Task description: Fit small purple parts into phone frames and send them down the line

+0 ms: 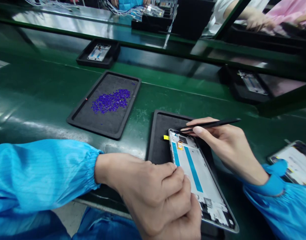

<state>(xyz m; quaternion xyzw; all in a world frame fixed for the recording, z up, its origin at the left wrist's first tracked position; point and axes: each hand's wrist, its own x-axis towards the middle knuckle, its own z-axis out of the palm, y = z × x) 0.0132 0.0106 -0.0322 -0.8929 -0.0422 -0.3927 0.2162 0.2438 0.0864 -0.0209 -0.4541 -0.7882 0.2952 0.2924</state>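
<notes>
A phone frame [205, 181] with two blue strips lies in a black tray [160, 140] in front of me. My left hand [157, 193] is curled closed against the frame's left edge, gripping it. My right hand [225, 146] pinches black tweezers [212, 124], whose tips rest at the frame's top end near a small orange part [179, 144]. A yellow tab [165, 137] sticks out at the frame's top left corner.
A second black tray [78, 116] to the left holds a heap of small purple pieces [111, 101]. Further trays with phone frames sit on the belt at the back [99, 53] and right [252, 83]. Another phone frame [295, 161] lies at the far right. Other people's arms show across the line.
</notes>
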